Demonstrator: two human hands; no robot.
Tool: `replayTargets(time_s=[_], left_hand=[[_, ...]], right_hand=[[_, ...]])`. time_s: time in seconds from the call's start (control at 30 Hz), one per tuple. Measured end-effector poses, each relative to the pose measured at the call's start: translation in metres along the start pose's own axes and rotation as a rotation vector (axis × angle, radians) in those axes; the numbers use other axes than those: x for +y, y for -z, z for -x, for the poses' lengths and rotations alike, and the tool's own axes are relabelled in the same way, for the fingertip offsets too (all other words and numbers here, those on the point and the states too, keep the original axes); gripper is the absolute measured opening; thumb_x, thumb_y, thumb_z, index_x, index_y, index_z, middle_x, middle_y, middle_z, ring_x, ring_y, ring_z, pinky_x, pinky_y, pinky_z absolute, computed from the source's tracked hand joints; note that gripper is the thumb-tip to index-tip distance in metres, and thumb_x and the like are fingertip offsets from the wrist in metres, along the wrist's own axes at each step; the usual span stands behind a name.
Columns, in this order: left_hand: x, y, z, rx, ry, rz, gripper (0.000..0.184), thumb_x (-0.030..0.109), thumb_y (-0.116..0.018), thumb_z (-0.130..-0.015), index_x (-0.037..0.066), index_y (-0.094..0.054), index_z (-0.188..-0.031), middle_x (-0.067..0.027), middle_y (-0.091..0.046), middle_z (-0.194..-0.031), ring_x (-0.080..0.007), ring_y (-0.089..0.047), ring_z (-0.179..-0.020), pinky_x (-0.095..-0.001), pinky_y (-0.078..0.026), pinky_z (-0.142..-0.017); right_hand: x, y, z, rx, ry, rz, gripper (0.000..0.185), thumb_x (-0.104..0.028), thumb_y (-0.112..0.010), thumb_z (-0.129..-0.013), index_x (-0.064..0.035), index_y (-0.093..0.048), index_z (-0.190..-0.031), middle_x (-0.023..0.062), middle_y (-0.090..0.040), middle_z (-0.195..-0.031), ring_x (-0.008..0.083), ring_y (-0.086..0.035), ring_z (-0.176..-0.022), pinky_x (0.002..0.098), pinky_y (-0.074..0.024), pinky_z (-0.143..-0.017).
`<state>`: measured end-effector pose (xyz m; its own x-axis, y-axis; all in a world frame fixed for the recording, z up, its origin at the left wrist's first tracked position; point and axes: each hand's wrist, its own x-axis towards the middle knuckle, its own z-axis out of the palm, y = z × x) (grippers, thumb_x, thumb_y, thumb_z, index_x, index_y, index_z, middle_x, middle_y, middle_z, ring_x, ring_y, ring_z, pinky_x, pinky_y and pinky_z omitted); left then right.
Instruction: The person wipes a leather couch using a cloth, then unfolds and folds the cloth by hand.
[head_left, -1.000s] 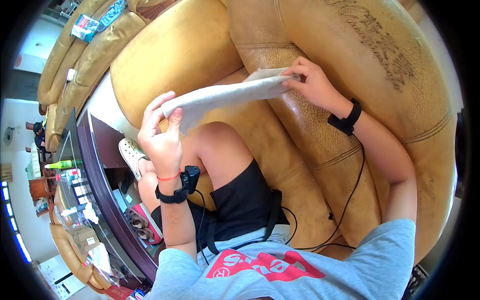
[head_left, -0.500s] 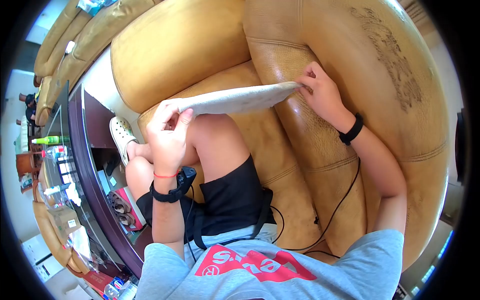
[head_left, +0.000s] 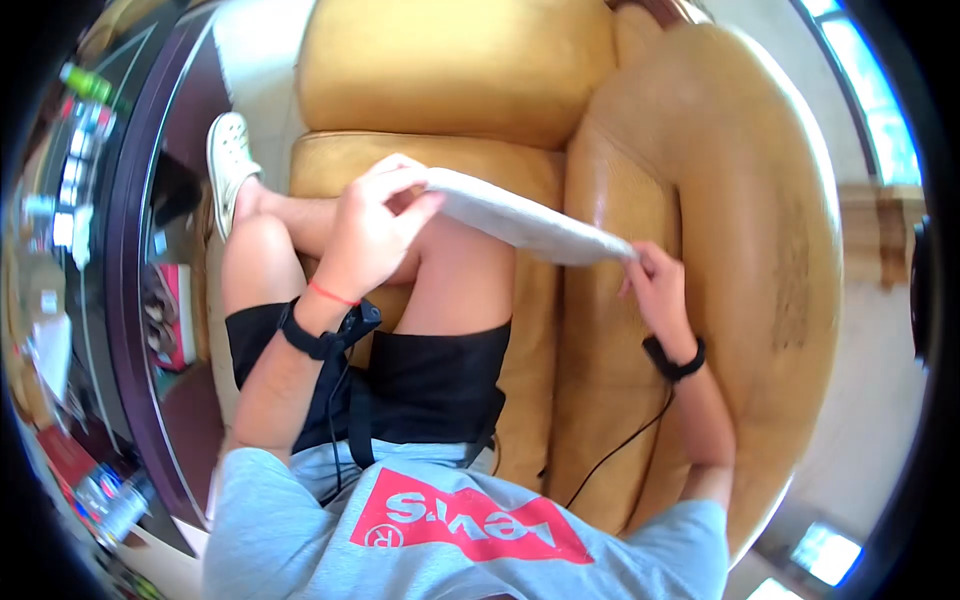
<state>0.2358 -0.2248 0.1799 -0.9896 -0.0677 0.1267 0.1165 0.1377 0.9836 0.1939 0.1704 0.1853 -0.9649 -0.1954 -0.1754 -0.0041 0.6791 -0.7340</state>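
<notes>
A pale grey-white cloth (head_left: pixel 525 220) hangs stretched between my two hands, over my lap and the sofa seat. My left hand (head_left: pixel 375 225) pinches its near-left corner between thumb and fingers, above my raised knee. At the other end, my right hand (head_left: pixel 658 290) grips the right corner with its fingertips, beside the sofa's arm. The cloth slopes down from left to right and looks thin, seen almost edge-on. A black strap with a small device (head_left: pixel 340 330) sits on my left wrist, and a black band (head_left: pixel 675 360) on my right.
I sit on a tan leather sofa (head_left: pixel 440 70), legs bent. To the left is a dark-framed glass table (head_left: pixel 150 250) with several bottles and small items on top. Shoes (head_left: pixel 160 315) stand on its lower shelf. A thin black cable (head_left: pixel 620 455) runs from my right wrist.
The view has shifted and turned. My right hand has come lower, so the cloth now slopes down to the right instead of rising. Both hands keep their hold.
</notes>
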Motion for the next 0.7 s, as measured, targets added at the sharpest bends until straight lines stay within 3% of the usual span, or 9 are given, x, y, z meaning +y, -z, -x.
replayTargets(time_s=[0.07, 0.1, 0.2, 0.23, 0.33, 0.37, 0.47, 0.57, 0.7], left_hand=[[-0.001, 0.008, -0.006, 0.01, 0.027, 0.048, 0.013, 0.0, -0.068, -0.096, -0.006, -0.068, -0.108, -0.0014, -0.059, -0.098, -0.0068, -0.059, -0.079, -0.021, -0.045, -0.067], [0.005, 0.014, -0.011, -0.017, 0.015, -0.097, 0.024, 0.002, -0.069, -0.096, -0.006, -0.063, -0.117, -0.0042, -0.059, -0.103, -0.0095, -0.063, -0.081, -0.0228, -0.05, -0.069], [-0.006, 0.019, -0.022, -0.009, -0.031, -0.063, 0.034, 0.003, -0.07, -0.095, -0.007, -0.058, -0.126, -0.0072, -0.058, -0.113, -0.0121, -0.067, -0.087, -0.0246, -0.055, -0.075], [-0.016, 0.025, -0.032, -0.05, 0.005, -0.091, 0.046, 0.003, -0.07, -0.095, -0.006, -0.051, -0.136, -0.0089, -0.054, -0.127, -0.0152, -0.069, -0.096, -0.0264, -0.057, -0.082], [-0.033, 0.028, -0.058, -0.039, -0.014, -0.003, 0.053, 0.003, -0.07, -0.095, -0.005, -0.048, -0.143, -0.0098, -0.052, -0.136, -0.0176, -0.068, -0.104, -0.0281, -0.056, -0.084], [-0.042, 0.028, -0.06, -0.065, 0.008, -0.007, 0.061, 0.002, -0.068, -0.096, -0.006, -0.042, -0.15, -0.0128, -0.047, -0.146, -0.0216, -0.066, -0.115, -0.0312, -0.056, -0.091], [-0.054, 0.025, -0.081, -0.025, 0.015, 0.044, 0.065, 0.002, -0.067, -0.096, -0.008, -0.036, -0.153, -0.0165, -0.043, -0.153, -0.0246, -0.065, -0.121, -0.034, -0.054, -0.098], [-0.063, 0.019, -0.099, -0.03, -0.013, 0.069, 0.066, 0.002, -0.067, -0.097, -0.009, -0.034, -0.153, -0.0174, -0.047, -0.15, -0.0264, -0.064, -0.124, -0.0358, -0.052, -0.101], [-0.065, 0.014, -0.106, -0.057, -0.051, 0.021, 0.062, 0.003, -0.067, -0.097, -0.009, -0.038, -0.151, -0.0162, -0.055, -0.142, -0.0253, -0.064, -0.123, -0.0366, -0.053, -0.1]], right_hand=[[-0.019, -0.01, -0.003, -0.002, -0.005, -0.073, 0.012, -0.008, -0.064, -0.101, 0.0005, -0.07, -0.108, 0.0035, -0.073, -0.079, 0.0089, -0.069, -0.067, 0.0237, -0.0486, -0.053], [-0.027, -0.016, -0.004, 0.013, -0.025, -0.122, 0.013, -0.008, -0.062, -0.103, 0.0004, -0.069, -0.11, 0.0017, -0.074, -0.082, 0.0085, -0.069, -0.069, 0.0233, -0.0487, -0.054], [-0.051, -0.031, -0.035, 0.022, 0.033, -0.205, 0.015, -0.009, -0.061, -0.103, 0.0004, -0.067, -0.114, 0.0029, -0.075, -0.087, 0.0095, -0.072, -0.075, 0.0216, -0.0497, -0.057], [-0.059, -0.035, -0.054, 0.001, 0.014, -0.185, 0.02, -0.011, -0.061, -0.103, 0.0011, -0.065, -0.119, 0.0053, -0.077, -0.092, 0.0103, -0.073, -0.083, 0.0216, -0.0513, -0.062], [-0.079, -0.043, -0.104, -0.099, -0.065, -0.234, 0.024, -0.013, -0.062, -0.102, 0.0013, -0.064, -0.121, 0.0069, -0.078, -0.098, 0.0112, -0.074, -0.087, 0.0225, -0.0527, -0.066], [-0.078, -0.042, -0.109, -0.124, -0.075, -0.23, 0.026, -0.013, -0.063, -0.102, 0.0014, -0.064, -0.123, 0.0074, -0.078, -0.1, 0.0117, -0.074, -0.088, 0.0235, -0.0531, -0.067], [-0.092, -0.041, -0.134, -0.193, -0.031, -0.142, 0.032, -0.014, -0.065, -0.1, 0.0045, -0.061, -0.126, 0.0099, -0.078, -0.102, 0.0144, -0.075, -0.089, 0.0272, -0.0561, -0.074], [-0.087, -0.042, -0.153, -0.239, 0.085, -0.032, 0.033, -0.014, -0.065, -0.101, 0.0075, -0.06, -0.125, 0.0123, -0.078, -0.102, 0.0158, -0.075, -0.089, 0.0294, -0.0576, -0.082], [-0.067, -0.047, -0.156, -0.269, 0.05, -0.181, 0.031, -0.013, -0.062, -0.103, 0.0057, -0.059, -0.127, 0.0107, -0.078, -0.105, 0.0154, -0.075, -0.09, 0.0285, -0.0572, -0.079]])
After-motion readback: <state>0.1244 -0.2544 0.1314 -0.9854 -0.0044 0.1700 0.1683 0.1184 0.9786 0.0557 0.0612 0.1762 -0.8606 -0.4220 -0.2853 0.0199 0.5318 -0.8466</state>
